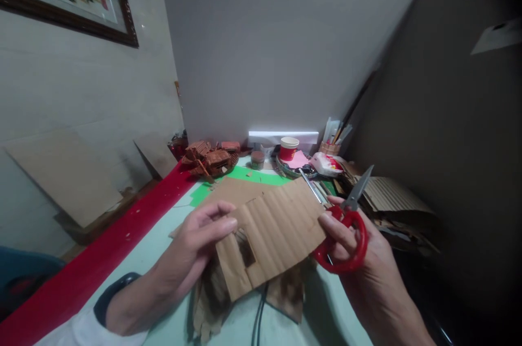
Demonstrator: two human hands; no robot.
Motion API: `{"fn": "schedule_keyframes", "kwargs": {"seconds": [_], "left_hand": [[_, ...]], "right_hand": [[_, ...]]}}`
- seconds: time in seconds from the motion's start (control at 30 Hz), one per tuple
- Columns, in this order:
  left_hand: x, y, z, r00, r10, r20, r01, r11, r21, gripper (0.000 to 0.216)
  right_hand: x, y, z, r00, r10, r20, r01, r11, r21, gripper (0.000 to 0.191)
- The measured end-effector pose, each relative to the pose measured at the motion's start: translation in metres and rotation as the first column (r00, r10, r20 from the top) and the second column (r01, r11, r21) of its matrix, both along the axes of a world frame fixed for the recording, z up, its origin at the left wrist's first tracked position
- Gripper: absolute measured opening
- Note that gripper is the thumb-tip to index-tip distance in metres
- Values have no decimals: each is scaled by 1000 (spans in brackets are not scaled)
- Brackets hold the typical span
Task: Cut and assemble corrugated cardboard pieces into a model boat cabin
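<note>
A brown corrugated cardboard piece (277, 232) with a small rectangular cut-out near its left end is held tilted above the table. My left hand (199, 242) pinches its left edge, thumb on the front face. At the opposite end, my right hand (367, 259) grips the edge between thumb and fingers. Red-handled scissors (350, 226) hang on that same hand, their blades pointing up and away from the cardboard. Beneath the piece lie darker, scorched-looking cardboard parts (212, 297) and a thin dark cord (259, 313), partly hidden.
A flat cardboard sheet (228, 191) lies on the green mat (269, 176) behind. Further back are reddish-brown model parts (216, 160), a red paper cup (289, 149) on a tray and a holder with sticks (331, 146). Stacked cardboard (391, 193) stands at right; a grey panel (269, 57) rises behind.
</note>
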State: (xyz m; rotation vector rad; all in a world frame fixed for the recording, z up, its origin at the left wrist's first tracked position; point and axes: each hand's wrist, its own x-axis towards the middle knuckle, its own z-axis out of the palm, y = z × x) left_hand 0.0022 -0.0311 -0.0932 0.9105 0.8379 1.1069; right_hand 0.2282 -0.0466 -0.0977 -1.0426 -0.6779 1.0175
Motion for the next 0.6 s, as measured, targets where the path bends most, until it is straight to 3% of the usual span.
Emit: {"fn": "schedule_keyframes", "kwargs": {"seconds": [0.2,0.3,0.4,0.5,0.6], "left_hand": [[-7,7,6,980,200,21,-201,978,53,14],[-12,12,8,968,248,39,-250,966,62,15],[-13,14,9,952,280,120,-285,958,20,15],[-9,11,10,940,247,233,-238,969,-69,26],[-1,4,7,929,121,350,-112,993,-47,39]], "right_hand": [[-8,-8,2,995,90,48,-90,996,-9,56],[-14,-12,3,983,176,50,-175,984,-18,56],[-19,-12,2,985,167,31,-167,986,-22,59],[-21,-11,0,992,122,-2,-122,992,19,60],[-21,-12,-1,996,77,-54,-75,996,38,61]]}}
